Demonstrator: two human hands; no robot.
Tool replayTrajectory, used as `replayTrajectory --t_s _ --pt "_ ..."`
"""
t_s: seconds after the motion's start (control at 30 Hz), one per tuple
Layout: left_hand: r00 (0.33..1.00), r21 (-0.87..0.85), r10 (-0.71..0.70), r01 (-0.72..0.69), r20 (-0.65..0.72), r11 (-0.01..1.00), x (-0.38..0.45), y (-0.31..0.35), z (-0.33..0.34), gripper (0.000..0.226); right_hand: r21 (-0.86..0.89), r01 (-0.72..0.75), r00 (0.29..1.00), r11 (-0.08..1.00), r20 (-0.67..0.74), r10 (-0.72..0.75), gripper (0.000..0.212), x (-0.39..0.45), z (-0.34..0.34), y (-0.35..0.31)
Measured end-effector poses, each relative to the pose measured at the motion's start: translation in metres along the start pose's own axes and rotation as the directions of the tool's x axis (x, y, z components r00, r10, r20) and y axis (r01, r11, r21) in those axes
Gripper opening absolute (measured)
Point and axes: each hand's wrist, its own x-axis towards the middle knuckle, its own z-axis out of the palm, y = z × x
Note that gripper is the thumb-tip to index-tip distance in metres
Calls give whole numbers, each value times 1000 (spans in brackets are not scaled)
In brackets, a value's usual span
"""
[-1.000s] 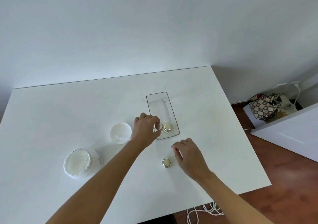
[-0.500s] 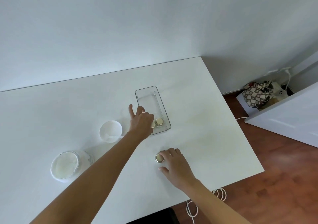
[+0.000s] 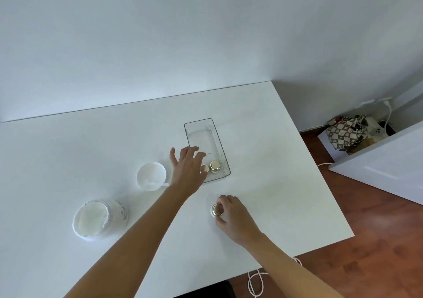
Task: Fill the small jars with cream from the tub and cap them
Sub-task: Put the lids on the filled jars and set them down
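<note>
White table (image 3: 263, 137): left hand (image 3: 186, 172) hovers spread beside the clear tray (image 3: 225, 160); right hand (image 3: 233, 215) nearer, pinching a gold-capped jar (image 3: 216, 209), probably to uncap.

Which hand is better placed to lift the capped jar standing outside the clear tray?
Right. The right hand already curls round that jar near the front edge. The left hand, fingers spread, is over the tray.

Single view from the camera I am wearing on my head: it is looking forward and steeply down over the white table (image 3: 263, 151), close enough that my forearms are entering from the bottom edge. The wall is filling the upper half, and the wood floor (image 3: 377, 240) is showing at right.
</note>
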Motion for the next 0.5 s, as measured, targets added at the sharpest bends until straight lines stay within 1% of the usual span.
replayTrajectory --t_s 0.07,0.13,0.2,0.27,0.33,0.4,0.5 --pt "998 -95 -19 13 -60 995 -15 -6 1 49 98 -15 997 995 -78 22 23 5 -15 2" --pt "998 -154 -14 5 -57 988 -28 -12 4 54 185 -9 985 983 -166 40 24 15 -35 4" --pt "999 -186 8 -14 -35 983 -35 -16 8 55 190 32 969 981 -248 16 26 34 -54 5" --pt "1000 -200 22 -26 -21 979 -36 -18 11 55 149 62 958 987 -286 -17 27 59 -72 5" --pt "1000 -199 20 -24 -19 980 -37 -19 13 55 114 66 965 991 -260 -34 26 85 -85 4" --pt "1000 -191 14 -17 -18 981 -37 -21 15 55 67 66 980 996 -191 -52 25 109 -92 3" --pt "1000 -195 10 -14 -21 981 -36 -22 18 55 -30 103 988 994 -109 -106 27 134 -94 0"
